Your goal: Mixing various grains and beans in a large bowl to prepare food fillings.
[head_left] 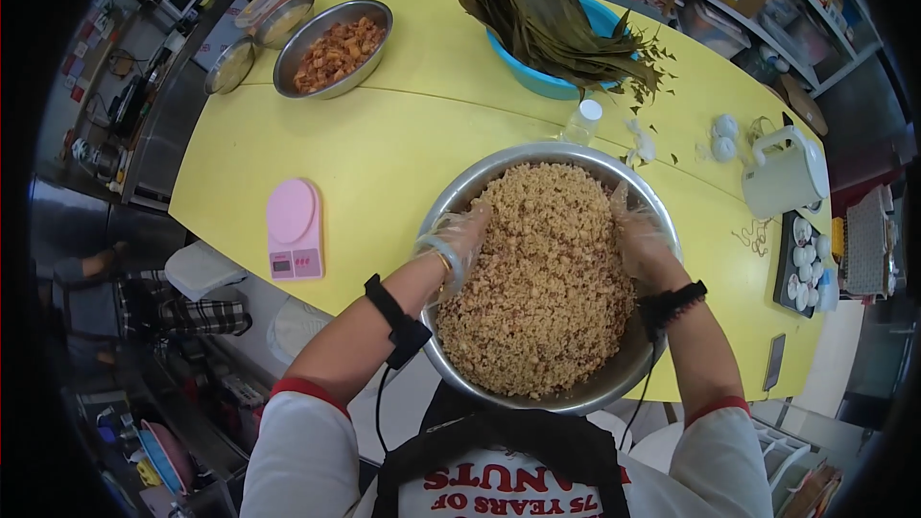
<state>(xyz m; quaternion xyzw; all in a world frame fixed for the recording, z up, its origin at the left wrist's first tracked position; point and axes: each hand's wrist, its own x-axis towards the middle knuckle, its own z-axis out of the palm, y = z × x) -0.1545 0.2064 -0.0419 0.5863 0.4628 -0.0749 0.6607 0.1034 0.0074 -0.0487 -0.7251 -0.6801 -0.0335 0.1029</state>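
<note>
A large metal bowl (548,153) at the table's near edge is filled with tan grain (537,278) flecked with reddish-brown bits. My left hand (464,238), in a clear plastic glove, reaches into the left side of the grain. Across from it, my right hand (641,238), also gloved, lies between the grain and the right wall. The fingers that show look stretched out and apart from any tool; some are partly hidden in the grain. Just beyond the bowl's far rim is a clear bottle (581,123) with a white cap.
Left on the yellow table (384,153) lies a pink kitchen scale (295,228). Farther off are a bowl of meat chunks (336,53) and a blue basin (547,84) of long green leaves (547,14). A white electric kettle (787,173), egg tray (801,269) and phone (774,362) are right.
</note>
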